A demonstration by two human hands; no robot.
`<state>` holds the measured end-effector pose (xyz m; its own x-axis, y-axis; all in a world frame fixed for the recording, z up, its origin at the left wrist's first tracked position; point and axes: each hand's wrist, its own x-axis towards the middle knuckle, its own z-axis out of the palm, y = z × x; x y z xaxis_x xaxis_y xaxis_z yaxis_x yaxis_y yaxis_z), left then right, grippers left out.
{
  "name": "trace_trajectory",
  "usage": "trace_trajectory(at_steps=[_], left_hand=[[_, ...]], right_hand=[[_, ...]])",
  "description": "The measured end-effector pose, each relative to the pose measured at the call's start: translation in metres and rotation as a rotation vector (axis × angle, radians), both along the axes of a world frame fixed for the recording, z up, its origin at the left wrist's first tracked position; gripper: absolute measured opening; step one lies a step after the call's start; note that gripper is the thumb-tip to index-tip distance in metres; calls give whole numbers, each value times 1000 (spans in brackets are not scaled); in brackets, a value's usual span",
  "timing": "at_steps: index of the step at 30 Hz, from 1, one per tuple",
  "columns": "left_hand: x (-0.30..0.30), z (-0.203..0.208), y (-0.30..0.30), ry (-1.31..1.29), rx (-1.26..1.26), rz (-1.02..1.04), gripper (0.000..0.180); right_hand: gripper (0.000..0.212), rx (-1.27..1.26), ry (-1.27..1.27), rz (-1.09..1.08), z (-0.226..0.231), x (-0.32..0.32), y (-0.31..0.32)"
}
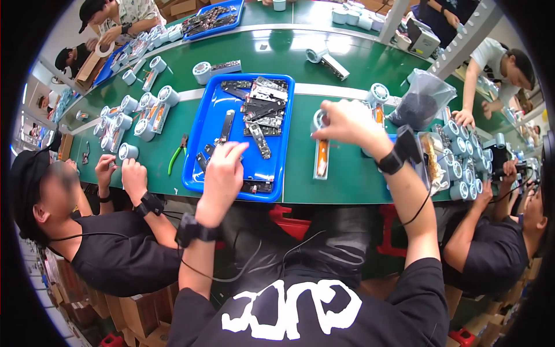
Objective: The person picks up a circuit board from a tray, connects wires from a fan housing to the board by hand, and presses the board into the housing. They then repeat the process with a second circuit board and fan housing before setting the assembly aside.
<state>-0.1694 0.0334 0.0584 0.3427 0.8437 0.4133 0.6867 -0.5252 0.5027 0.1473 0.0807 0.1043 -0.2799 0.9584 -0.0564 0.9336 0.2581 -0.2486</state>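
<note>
A blue tray [208,124] in front of me holds several narrow black circuit boards [260,139]. My left hand [222,176] is over its near part, fingers curled and pressed together; whether something small is between them is hidden. To the right of the tray, my right hand [350,124] has thumb and fingers around the round light-blue head of a small device. The open handle of this device [322,162] lies on the green table, pointing toward me, with an orange part inside. Another device of this kind [378,92] lies behind my right hand.
Similar devices lie at left [144,124] and are crowded at right [465,168]. Green-handled pliers [178,155] rest left of the tray. A clear bag of dark pieces [422,101] and a plastic container [433,159] stand at right. Co-workers sit on both sides.
</note>
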Motion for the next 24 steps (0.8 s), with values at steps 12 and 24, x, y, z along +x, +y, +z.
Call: trace_trajectory(at_steps=[12,24], left_hand=[[9,0,69,479,321,-465,30],[53,17,-34,-119,352,-554,46]], right_hand=[[47,381,209,-138,-50,-9,-62],[25,322,1092,-227,-30,-88,-169]])
